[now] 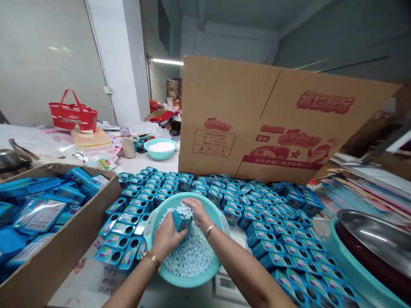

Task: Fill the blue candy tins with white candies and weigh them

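Observation:
A turquoise basin (189, 280) full of small white and pale blue pellets (195, 252) stands in front of me. Over it, my left hand (167, 237) is wrapped round a small blue box (180, 222), which is tilted. A heap of pellets lies at the box's top end. My right hand (199, 214) is curled over that heap, its fingers closed on pellets at the box's opening. Rows of similar blue boxes (123, 229), each with a dark round spot on top, surround the basin on both sides and behind.
At left, a carton (73, 239) holds a loose pile of blue boxes. A large cardboard box (237, 98) stands behind the rows. A white scale (226, 284) is partly under the basin. Stacked bowls (379, 239) sit at right. Farther back are another basin (160, 156) and a red bag (73, 117).

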The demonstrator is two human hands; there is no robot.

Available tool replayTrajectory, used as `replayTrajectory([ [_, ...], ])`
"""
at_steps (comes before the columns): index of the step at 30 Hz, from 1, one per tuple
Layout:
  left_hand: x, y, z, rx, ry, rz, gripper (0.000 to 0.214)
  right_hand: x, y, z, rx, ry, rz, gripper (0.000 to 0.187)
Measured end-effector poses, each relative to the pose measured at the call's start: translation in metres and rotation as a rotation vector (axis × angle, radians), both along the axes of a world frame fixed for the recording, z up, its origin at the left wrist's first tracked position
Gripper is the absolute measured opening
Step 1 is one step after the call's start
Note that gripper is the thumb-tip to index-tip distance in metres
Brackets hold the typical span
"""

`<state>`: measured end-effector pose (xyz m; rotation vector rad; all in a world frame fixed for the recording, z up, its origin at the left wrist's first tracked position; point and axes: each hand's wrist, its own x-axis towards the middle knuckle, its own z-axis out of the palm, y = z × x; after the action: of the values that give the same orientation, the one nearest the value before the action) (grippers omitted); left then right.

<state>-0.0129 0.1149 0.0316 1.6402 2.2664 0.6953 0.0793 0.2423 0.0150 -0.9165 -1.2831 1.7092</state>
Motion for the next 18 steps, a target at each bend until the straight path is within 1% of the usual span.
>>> replayTrajectory([
  [4, 0.003, 0.003, 0.004, 0.074, -0.036, -0.026, 0.066, 0.003, -0.003, 0.022, -0.005, 0.024, -0.057, 0.027],
  [7, 0.004, 0.003, 0.010, 0.084, -0.024, -0.031, 0.062, 0.002, -0.009, 0.032, 0.020, 0.022, -0.075, 0.022],
  [12, 0.005, -0.003, 0.014, 0.079, -0.013, 0.042, 0.066, 0.002, -0.019, 0.037, 0.057, 0.021, -0.078, 0.016],
  [18, 0.002, -0.007, 0.017, 0.132, -0.032, 0.011, 0.066, 0.006, -0.025, 0.041, 0.043, 0.050, -0.087, 0.015],
])
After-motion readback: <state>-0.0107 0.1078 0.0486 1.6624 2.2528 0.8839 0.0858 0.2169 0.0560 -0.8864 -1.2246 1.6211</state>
